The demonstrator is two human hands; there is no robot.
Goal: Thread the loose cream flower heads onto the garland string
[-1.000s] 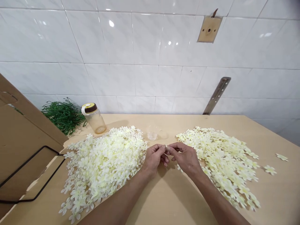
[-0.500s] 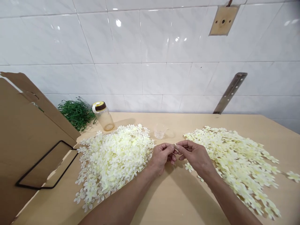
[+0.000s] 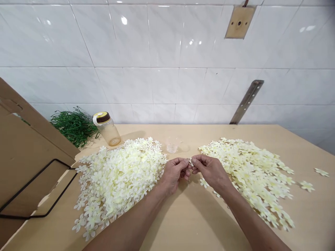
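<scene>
My left hand [image 3: 175, 173] and my right hand [image 3: 210, 170] meet above the table between two heaps of artificial flowers. Both pinch a small white flower piece [image 3: 191, 162] at the fingertips; its exact shape is mostly covered by the fingers. To the left lies a tall pile of white blossoms [image 3: 125, 174]. A flatter spread of pale yellow blossoms [image 3: 251, 170] lies to the right, partly behind my right forearm. One loose blossom [image 3: 204, 183] rests just below my right hand.
Behind the hands stands a small clear cup [image 3: 172, 145]. A bottle with a yellow and brown lid [image 3: 108, 129] is beside green artificial stems [image 3: 74, 127]. At left are a cardboard box [image 3: 31, 139] and a black wire frame [image 3: 59, 198]. A metal bracket [image 3: 246, 101] leans on the tiled wall.
The view has shifted slightly to the right. Both hands remain together at the fingertips, and more of the small white piece shows between them.
</scene>
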